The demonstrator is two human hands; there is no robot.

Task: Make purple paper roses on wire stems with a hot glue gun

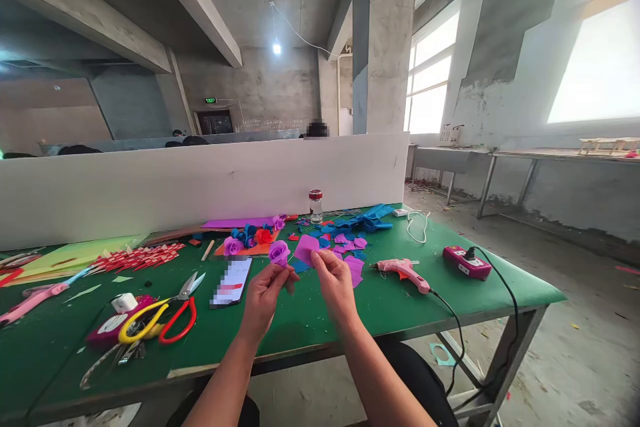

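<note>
My left hand (264,295) is closed round the base of a purple paper rose (279,252), held above the green table (310,320). My right hand (334,282) pinches a purple paper petal (306,248) right beside the rose. Both hands hover over the table's front middle. More cut purple and blue petals (345,243) lie on the table just behind them.
A pink glue gun (404,272) lies to the right, its cord running off the edge, near a pink power strip (466,261). A phone (231,281), red and yellow scissors (173,313), finished paper roses (247,237), a small glass jar (315,205) and a white partition (200,183) are around.
</note>
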